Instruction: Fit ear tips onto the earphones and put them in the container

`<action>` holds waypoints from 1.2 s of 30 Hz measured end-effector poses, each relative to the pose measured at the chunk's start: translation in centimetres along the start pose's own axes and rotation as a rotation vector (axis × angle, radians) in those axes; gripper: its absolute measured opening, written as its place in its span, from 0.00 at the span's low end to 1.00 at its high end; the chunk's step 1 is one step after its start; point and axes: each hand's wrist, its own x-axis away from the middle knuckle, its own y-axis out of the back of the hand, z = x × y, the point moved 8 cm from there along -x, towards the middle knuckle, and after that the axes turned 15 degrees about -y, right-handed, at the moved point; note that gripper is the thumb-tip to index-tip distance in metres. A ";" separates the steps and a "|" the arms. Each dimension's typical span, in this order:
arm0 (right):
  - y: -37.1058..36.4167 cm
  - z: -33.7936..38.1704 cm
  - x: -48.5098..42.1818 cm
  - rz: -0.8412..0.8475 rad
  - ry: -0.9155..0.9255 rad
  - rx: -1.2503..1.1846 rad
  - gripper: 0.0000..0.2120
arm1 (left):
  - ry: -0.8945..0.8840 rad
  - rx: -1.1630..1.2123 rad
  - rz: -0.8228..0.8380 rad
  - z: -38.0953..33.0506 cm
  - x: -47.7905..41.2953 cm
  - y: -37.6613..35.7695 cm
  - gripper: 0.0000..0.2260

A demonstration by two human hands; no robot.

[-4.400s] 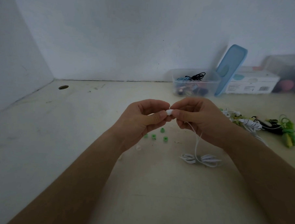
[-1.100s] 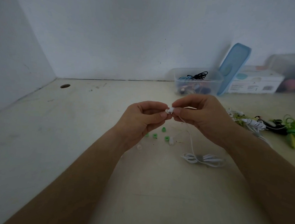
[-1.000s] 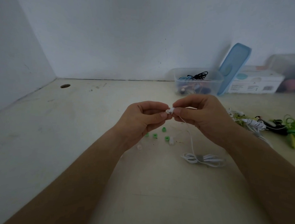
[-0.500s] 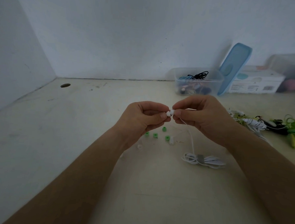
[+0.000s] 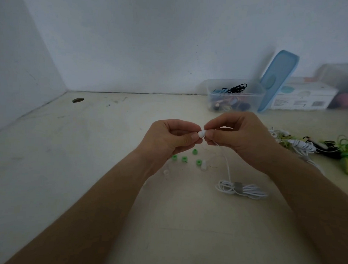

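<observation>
Earbud [image 5: 201,133] between raised left hand [image 5: 169,138], right hand [image 5: 241,139]

Container [image 5: 235,94]: clear plastic, with black and blue cables inside; to its right lean a light blue lid [image 5: 279,80] with a teal oval patch and a white box [image 5: 304,97] with teal print. In front of the container: a white ear tip [image 5: 201,133], a white earphone [image 5: 248,190] coiled under a grey tie [image 5: 238,187], four bright green ear tips [image 5: 184,159] and a lime-green, white and black earphone tangle [image 5: 316,147]. Table [image 5: 87,168]: plain cream, faintly scuffed; wall [image 5: 153,41]: plain pale grey-white.
</observation>
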 end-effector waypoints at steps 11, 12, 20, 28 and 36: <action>-0.2 -0.5 -0.2 0.063 -0.057 -0.120 0.09 | -0.007 0.038 0.016 0.0 -0.1 -0.3 0.13; -0.2 -0.5 -0.2 0.061 -0.052 -0.113 0.09 | -0.009 0.035 0.014 0.0 -0.1 -0.3 0.13; 0.0 -0.8 -0.4 0.037 -0.079 -0.110 0.12 | -0.005 0.068 0.001 0.2 -0.1 -0.1 0.12; 0.0 -1.2 -0.3 0.081 -0.139 -0.090 0.11 | -0.046 -0.036 0.104 -0.5 0.0 -1.0 0.13; 1.6 0.1 0.2 -0.082 -0.136 0.548 0.05 | -0.262 -0.613 0.248 -2.1 0.0 -1.8 0.11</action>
